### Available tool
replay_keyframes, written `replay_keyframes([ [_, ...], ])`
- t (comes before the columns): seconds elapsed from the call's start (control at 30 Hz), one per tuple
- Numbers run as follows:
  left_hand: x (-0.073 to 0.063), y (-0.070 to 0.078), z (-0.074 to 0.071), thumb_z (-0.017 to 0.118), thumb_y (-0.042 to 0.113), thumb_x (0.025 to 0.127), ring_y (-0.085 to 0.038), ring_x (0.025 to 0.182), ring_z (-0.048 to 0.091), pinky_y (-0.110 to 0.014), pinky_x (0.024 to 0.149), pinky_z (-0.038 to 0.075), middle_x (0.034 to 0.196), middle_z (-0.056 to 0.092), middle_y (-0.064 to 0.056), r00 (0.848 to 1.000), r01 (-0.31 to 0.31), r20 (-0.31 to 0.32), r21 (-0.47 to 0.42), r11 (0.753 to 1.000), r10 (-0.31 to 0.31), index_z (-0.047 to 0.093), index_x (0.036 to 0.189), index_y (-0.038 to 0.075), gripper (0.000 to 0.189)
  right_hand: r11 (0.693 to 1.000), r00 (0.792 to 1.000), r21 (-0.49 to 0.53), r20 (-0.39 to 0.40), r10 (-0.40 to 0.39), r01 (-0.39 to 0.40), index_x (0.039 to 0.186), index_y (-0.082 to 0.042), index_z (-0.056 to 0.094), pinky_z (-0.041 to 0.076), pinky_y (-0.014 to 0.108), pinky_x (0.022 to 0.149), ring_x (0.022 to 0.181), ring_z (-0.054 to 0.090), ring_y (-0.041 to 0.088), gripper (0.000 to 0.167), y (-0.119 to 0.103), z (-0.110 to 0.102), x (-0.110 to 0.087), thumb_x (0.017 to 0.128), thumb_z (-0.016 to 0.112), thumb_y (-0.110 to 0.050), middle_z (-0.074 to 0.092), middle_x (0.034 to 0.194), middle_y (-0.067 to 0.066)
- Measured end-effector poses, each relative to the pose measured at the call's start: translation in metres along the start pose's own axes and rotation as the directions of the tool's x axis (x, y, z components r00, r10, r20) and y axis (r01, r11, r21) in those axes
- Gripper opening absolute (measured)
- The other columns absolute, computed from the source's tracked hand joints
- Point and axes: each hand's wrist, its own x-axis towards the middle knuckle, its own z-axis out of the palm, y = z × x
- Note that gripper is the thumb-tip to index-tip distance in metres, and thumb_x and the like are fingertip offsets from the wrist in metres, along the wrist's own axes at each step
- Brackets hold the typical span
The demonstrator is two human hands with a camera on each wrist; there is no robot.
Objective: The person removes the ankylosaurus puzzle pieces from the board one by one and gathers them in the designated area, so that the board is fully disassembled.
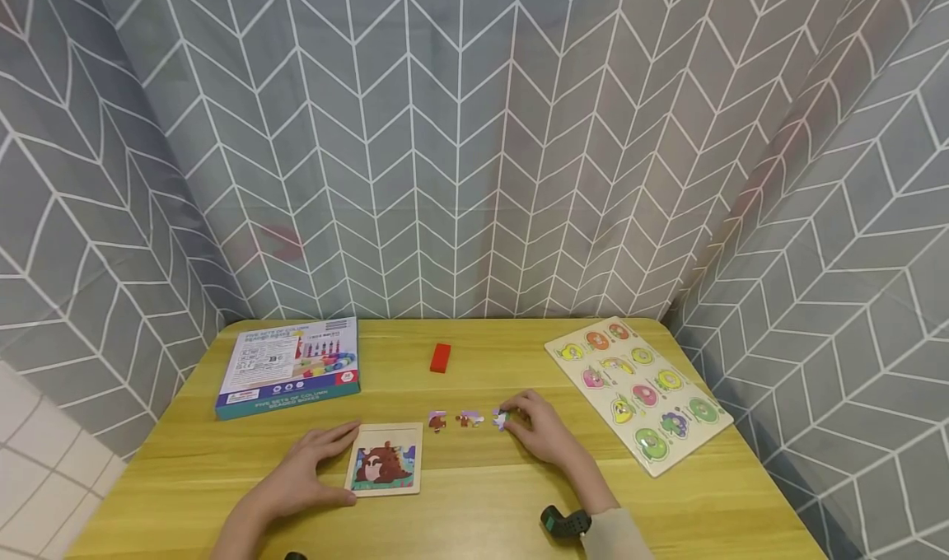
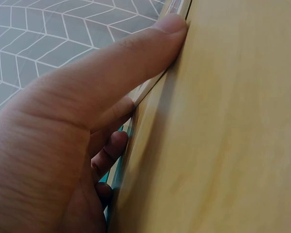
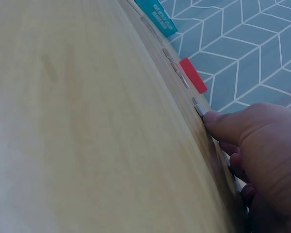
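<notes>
A small square wooden jigsaw puzzle [image 1: 383,487] with a brown cartoon animal lies left of the middle of the table. My left hand [image 1: 304,473] holds its left side, thumb at the near corner and a finger at the far one. In the left wrist view, the thumb [image 2: 131,53] presses against the edge of the board. On the right, my right hand [image 1: 539,430] pinches a light-coloured jigsaw piece [image 1: 500,419] by its right side. Two more pieces lie between the puzzle and that hand: a brown one [image 1: 437,421] and a brown and purple one [image 1: 470,419].
A flat toy box [image 1: 292,362] lies at the back left. Behind the loose pieces is a red block [image 1: 441,358]. A wooden fruit puzzle board [image 1: 638,387] lies at an angle on the right. Patterned curtains [image 1: 445,148] hang behind the table [image 1: 474,527].
</notes>
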Motion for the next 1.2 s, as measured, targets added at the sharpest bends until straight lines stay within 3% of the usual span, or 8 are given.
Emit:
replay_keyframes([
  [0.5, 0.000, 0.001, 0.000, 0.093, 0.053, 0.074, -0.051, 0.142, 0.039, -0.078, 0.110, 0.031, 0.165, 0.046, -0.010, 1.000, -0.005, -0.007, 0.008, 1.000, 0.005, 0.053, 0.158, 0.012, 0.101, 1.000, 1.000, 0.018, 0.009, 0.012, -0.012, 0.121, -0.010, 0.075, 0.049, 0.031, 0.084, 0.093, 0.052, 0.012, 0.020, 0.000, -0.002, 0.000, 0.101, 0.074, -0.013, 0.064, 0.115, 0.001],
  [0.8, -0.001, 0.000, 0.001, 0.092, 0.055, 0.075, -0.049, 0.142, 0.041, -0.076, 0.109, 0.033, 0.165, 0.046, -0.010, 1.000, -0.009, -0.008, 0.019, 1.000, 0.010, 0.053, 0.158, 0.012, 0.101, 0.997, 0.998, 0.053, -0.028, 0.053, -0.052, 0.130, -0.005, 0.071, 0.053, 0.030, 0.086, 0.097, 0.059, 0.014, 0.030, -0.001, -0.003, -0.001, 0.101, 0.073, -0.013, 0.068, 0.120, 0.006],
  [1.0, -0.002, -0.001, 0.002, 0.092, 0.056, 0.075, -0.045, 0.140, 0.043, -0.072, 0.108, 0.037, 0.165, 0.047, -0.009, 1.000, -0.006, -0.012, 0.035, 0.999, 0.006, 0.053, 0.158, 0.013, 0.102, 0.997, 0.998, 0.067, -0.043, 0.041, -0.038, 0.129, 0.001, 0.070, 0.056, 0.037, 0.087, 0.103, 0.065, 0.024, 0.031, -0.020, 0.000, 0.006, 0.101, 0.073, -0.012, 0.068, 0.117, 0.011],
  [1.2, 0.000, -0.001, 0.002, 0.092, 0.056, 0.075, -0.046, 0.141, 0.042, -0.073, 0.108, 0.036, 0.165, 0.047, -0.009, 1.000, -0.012, -0.010, 0.039, 0.999, 0.013, 0.053, 0.158, 0.014, 0.101, 0.995, 1.000, 0.098, -0.003, -0.009, 0.009, 0.129, 0.003, 0.070, 0.054, 0.034, 0.081, 0.094, 0.060, 0.019, 0.032, -0.048, 0.013, 0.020, 0.102, 0.072, -0.013, 0.068, 0.116, 0.015],
])
